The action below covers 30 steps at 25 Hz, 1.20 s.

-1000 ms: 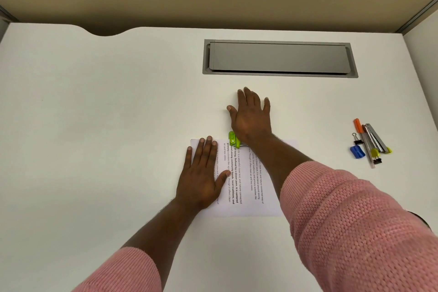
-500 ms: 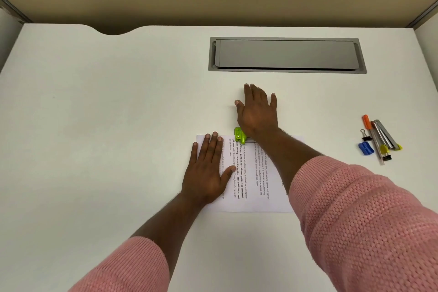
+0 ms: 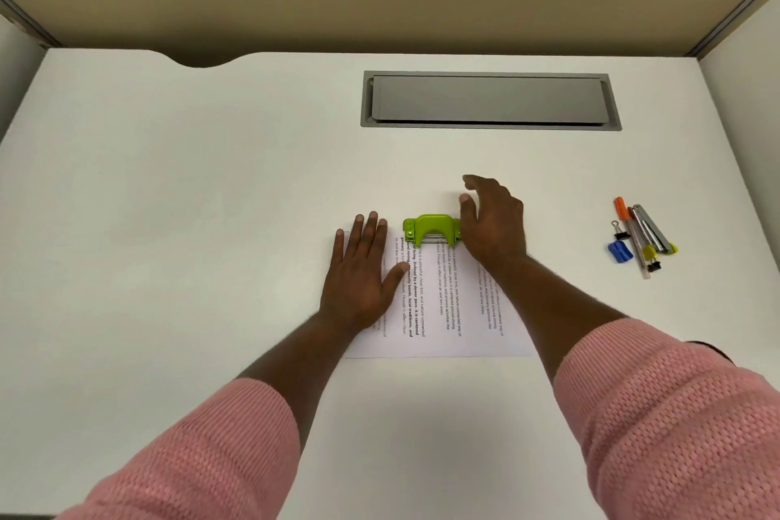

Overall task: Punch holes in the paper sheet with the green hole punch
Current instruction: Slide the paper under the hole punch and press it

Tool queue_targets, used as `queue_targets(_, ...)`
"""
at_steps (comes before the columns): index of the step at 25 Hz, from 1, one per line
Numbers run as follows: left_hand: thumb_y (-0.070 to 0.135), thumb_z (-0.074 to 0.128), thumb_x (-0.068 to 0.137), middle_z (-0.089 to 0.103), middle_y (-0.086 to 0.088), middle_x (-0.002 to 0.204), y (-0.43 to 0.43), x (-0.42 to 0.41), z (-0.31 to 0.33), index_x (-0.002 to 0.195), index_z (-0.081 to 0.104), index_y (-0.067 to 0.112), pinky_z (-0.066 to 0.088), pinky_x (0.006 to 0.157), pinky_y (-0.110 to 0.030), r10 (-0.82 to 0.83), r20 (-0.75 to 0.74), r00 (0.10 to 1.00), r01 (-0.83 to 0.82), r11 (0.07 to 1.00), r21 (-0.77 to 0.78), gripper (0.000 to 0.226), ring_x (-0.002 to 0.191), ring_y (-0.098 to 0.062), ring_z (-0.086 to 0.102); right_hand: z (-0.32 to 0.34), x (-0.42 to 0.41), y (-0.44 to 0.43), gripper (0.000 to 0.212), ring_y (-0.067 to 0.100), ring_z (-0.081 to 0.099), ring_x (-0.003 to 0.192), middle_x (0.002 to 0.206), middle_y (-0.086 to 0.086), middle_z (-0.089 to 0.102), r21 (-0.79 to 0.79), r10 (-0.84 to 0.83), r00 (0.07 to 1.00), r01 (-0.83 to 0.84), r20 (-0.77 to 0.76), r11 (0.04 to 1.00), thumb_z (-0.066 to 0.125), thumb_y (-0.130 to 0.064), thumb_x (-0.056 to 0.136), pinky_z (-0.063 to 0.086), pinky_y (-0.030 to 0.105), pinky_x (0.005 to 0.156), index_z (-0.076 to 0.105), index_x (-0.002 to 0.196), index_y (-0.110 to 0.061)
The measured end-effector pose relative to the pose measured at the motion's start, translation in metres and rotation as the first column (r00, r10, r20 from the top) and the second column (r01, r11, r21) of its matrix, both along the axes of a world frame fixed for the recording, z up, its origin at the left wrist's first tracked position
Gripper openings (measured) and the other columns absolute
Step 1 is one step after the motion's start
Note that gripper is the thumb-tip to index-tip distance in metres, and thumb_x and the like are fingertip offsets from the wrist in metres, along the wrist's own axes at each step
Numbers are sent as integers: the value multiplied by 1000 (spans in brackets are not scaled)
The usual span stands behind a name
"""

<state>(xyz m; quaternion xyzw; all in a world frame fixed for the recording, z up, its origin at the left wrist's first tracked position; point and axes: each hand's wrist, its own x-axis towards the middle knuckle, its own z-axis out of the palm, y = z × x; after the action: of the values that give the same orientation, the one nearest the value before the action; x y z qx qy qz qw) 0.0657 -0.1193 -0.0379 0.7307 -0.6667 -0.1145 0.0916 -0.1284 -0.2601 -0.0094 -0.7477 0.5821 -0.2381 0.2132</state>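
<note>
The left hand (image 3: 363, 274) is laid flat on the left part of the paper sheet (image 3: 456, 308), its fingers straight and close together and its thumb angled out toward the printed lines; nothing is gripped by it. The right hand (image 3: 491, 224) is held just beside the right end of the green hole punch (image 3: 430, 229), its fingers loosely curled and raised, with nothing pinched; whether its side touches the punch cannot be told. The punch is seated over the far edge of the sheet, near the middle of that edge, between the two hands. The sheet's near edge is seen lying straight across, and both forearms in pink sleeves (image 3: 675, 414) are stretched over the worktop (image 3: 169, 224) in front of it. A broad run of bare white surface is seen to the left of the sheet, out to the side panel and back to a curved notch (image 3: 202, 60) in the far edge. A narrower bare strip is left between the punch and the grey recessed hatch (image 3: 489, 99), whose lid is shut, so that its contents are hidden. To the right, well apart from the sheet, a cluster of stationery (image 3: 641, 236) is laid near the worktop's right edge: an orange-capped marker (image 3: 620, 208), pens, binder clips and a small blue piece (image 3: 619, 251).
</note>
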Motion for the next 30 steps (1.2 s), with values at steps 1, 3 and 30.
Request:
queue_targets(1,60,32,100,14,-3,168,-8,-2,4,158,20,13,4,127,-44,3,-27,1000,-3,1000,3,75,156,-18,4,-2,-9,6,41,22,56,121,129,-1,63,2,23,1000,-23,16,1000,51,-23,92,34,39,106,57,132,-17)
queue_targets(3,59,43,98,31,-3,162,-25,-5,9,154,33,14,10,126,-42,22,-88,996,-20,1000,21,73,153,-19,20,-4,-22,17,51,19,56,121,129,-4,62,23,79,997,-80,26,997,54,-24,85,31,34,107,54,135,-19)
queue_targets(30,51,58,89,67,2,106,7,-37,23,108,60,23,41,91,-39,39,-145,989,-21,991,129,34,102,-22,60,-18,-50,95,85,5,39,119,118,-14,58,202,209,976,-193,-57,960,71,-23,75,18,23,112,33,151,-27)
